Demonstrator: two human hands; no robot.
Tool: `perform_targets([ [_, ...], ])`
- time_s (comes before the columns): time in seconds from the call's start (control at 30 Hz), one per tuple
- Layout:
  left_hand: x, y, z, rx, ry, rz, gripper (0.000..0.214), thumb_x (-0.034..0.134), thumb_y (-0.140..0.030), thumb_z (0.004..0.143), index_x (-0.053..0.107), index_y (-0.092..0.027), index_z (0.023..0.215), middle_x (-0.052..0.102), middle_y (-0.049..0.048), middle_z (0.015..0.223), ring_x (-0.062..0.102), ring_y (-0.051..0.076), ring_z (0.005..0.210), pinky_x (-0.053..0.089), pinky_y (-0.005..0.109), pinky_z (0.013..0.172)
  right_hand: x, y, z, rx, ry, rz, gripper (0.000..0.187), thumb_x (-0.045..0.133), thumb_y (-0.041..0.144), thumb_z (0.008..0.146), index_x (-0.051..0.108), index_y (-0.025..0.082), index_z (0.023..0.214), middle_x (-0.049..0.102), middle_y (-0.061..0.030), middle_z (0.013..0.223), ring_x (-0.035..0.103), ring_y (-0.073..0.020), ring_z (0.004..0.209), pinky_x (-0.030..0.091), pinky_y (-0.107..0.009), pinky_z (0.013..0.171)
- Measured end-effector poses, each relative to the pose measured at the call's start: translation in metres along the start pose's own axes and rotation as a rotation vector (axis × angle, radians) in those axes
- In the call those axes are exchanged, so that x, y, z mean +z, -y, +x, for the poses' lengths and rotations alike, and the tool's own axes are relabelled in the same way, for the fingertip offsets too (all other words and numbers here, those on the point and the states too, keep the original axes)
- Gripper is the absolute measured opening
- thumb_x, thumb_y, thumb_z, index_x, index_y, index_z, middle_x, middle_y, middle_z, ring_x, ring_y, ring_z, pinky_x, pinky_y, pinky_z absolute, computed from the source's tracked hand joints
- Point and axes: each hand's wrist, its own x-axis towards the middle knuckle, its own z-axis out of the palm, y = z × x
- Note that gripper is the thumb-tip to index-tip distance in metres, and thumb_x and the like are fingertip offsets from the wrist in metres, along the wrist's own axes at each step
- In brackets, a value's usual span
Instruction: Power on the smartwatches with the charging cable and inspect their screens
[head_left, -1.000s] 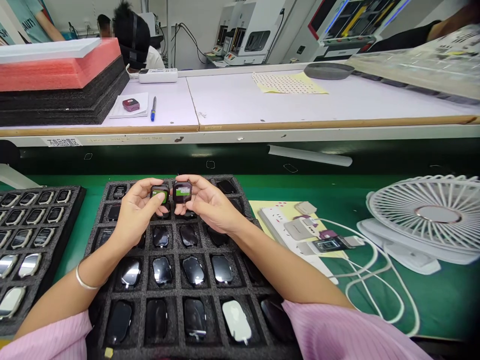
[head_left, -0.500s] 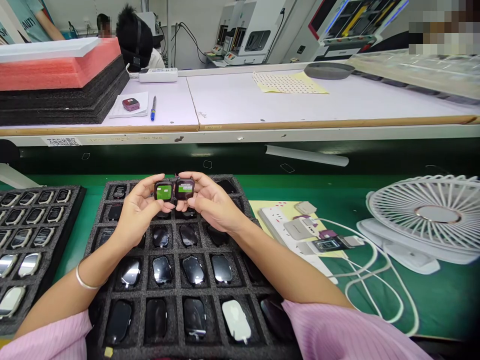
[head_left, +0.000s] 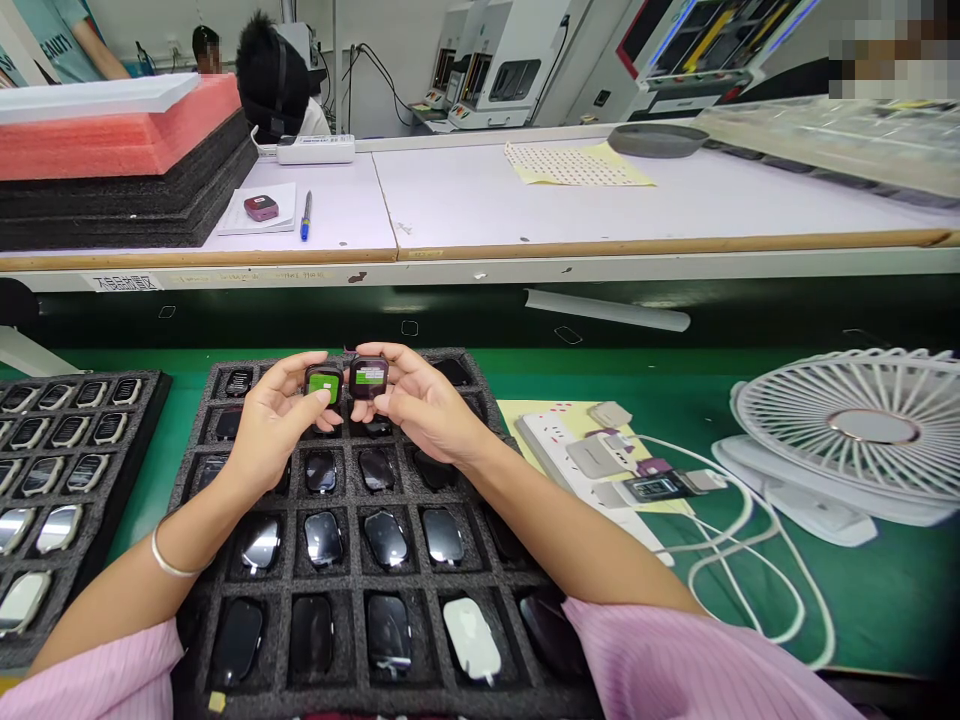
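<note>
My left hand grips a dark smartwatch body with a lit green screen, its thumb over the lower part of the glass. Close beside it, my right hand is closed on a second dark watch body, whose screen shows green and white bands. Both are held up above the far part of a black foam tray. In the tray's pockets lie several dark watch bodies and one white one.
At left is another foam tray of watches. To the right are a power strip, white cables and a white fan. A raised shelf crosses behind, bearing foam sheets and a pen. A person sits beyond.
The watch in my left hand has shifted slightly left, away from the other, and my left thumb has moved onto its screen. My right hand stays nearly still.
</note>
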Motion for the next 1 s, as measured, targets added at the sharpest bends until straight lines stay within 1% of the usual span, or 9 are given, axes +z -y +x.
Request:
perform_targets([
  [0.13,0.000,0.001,0.000,0.010,-0.016,0.029,0.034,0.073,-0.026,0.079,0.063,-0.017,0.110,0.068,0.0014,0.093,0.067,0.010,0.056,0.054,0.022,0.053,0.000,0.000,0.000,0.017,-0.004,-0.022,0.047,0.070,0.022,0.079,0.053,0.026,0.122,0.066,-0.0035,0.112,0.066,-0.0123,0.074,0.055,-0.032,0.076],
  [0.4,0.000,-0.001,0.001,-0.058,-0.008,-0.043,0.044,0.068,-0.023,0.076,0.059,-0.018,0.119,0.070,0.0033,0.099,0.072,0.015,0.065,0.061,0.030,0.064,0.001,0.001,0.002,0.022,-0.034,-0.017,0.048,0.073,0.023,0.076,0.054,0.025,0.119,0.068,-0.0025,0.105,0.066,-0.0127,0.072,0.055,-0.031,0.071],
  [0.5,-0.001,-0.001,0.002,-0.084,-0.022,-0.041,0.037,0.066,-0.030,0.081,0.062,-0.018,0.115,0.069,0.0024,0.094,0.072,0.015,0.062,0.062,0.031,0.062,0.001,0.001,0.002,0.046,-0.072,-0.041,0.039,0.074,0.030,0.077,0.056,0.023,0.111,0.070,-0.0010,0.096,0.064,-0.0112,0.063,0.052,-0.028,0.061],
  [0.57,-0.001,0.000,0.002,-0.068,-0.041,0.013,0.033,0.067,-0.035,0.082,0.064,-0.017,0.109,0.067,0.0008,0.088,0.068,0.012,0.056,0.058,0.027,0.055,0.000,0.000,0.003,0.071,-0.095,-0.060,0.034,0.074,0.037,0.079,0.055,0.022,0.103,0.070,0.0003,0.088,0.060,-0.0093,0.055,0.047,-0.025,0.052],
  [0.63,-0.002,0.002,0.003,-0.031,-0.053,0.081,0.030,0.072,-0.035,0.079,0.065,-0.017,0.102,0.065,-0.0010,0.083,0.063,0.009,0.052,0.053,0.022,0.049,-0.001,-0.001,0.004,0.098,-0.103,-0.063,0.032,0.074,0.039,0.080,0.055,0.021,0.099,0.070,0.0009,0.083,0.057,-0.0081,0.050,0.043,-0.023,0.048],
  [0.7,-0.002,0.004,0.004,-0.003,-0.050,0.124,0.030,0.076,-0.030,0.075,0.064,-0.018,0.100,0.065,-0.0015,0.084,0.058,0.006,0.052,0.050,0.019,0.047,-0.002,-0.002,0.005,0.126,-0.107,-0.035,0.029,0.071,0.036,0.082,0.056,0.021,0.101,0.071,0.0001,0.084,0.060,-0.0091,0.051,0.044,-0.024,0.049],
  [0.8,-0.003,0.009,0.010,-0.015,-0.015,0.146,0.042,0.078,-0.022,0.069,0.060,-0.019,0.108,0.067,0.0010,0.094,0.058,0.006,0.058,0.052,0.019,0.051,-0.005,-0.004,0.008,0.189,-0.114,0.053,0.028,0.063,0.027,0.082,0.058,0.020,0.109,0.071,-0.0016,0.085,0.068,-0.0147,0.059,0.050,-0.028,0.055],
  [0.9,-0.012,0.016,0.021,-0.055,0.016,0.154,0.058,0.076,-0.017,0.065,0.054,-0.020,0.119,0.066,0.0041,0.105,0.062,0.008,0.063,0.055,0.022,0.057,-0.011,-0.007,0.013,0.236,-0.123,0.127,0.034,0.057,0.018,0.076,0.059,0.019,0.110,0.071,-0.0025,0.086,0.071,-0.0181,0.064,0.055,-0.033,0.060],
  [1.0,-0.026,0.026,0.040,-0.087,0.069,0.232,0.061,0.074,-0.021,0.067,0.049,-0.019,0.123,0.065,0.0058,0.105,0.067,0.012,0.066,0.057,0.029,0.063,-0.022,-0.009,0.021,0.243,-0.137,0.102,0.045,0.059,0.013,0.069,0.054,0.021,0.113,0.069,-0.0014,0.094,0.070,-0.0161,0.066,0.056,-0.032,0.062],
])
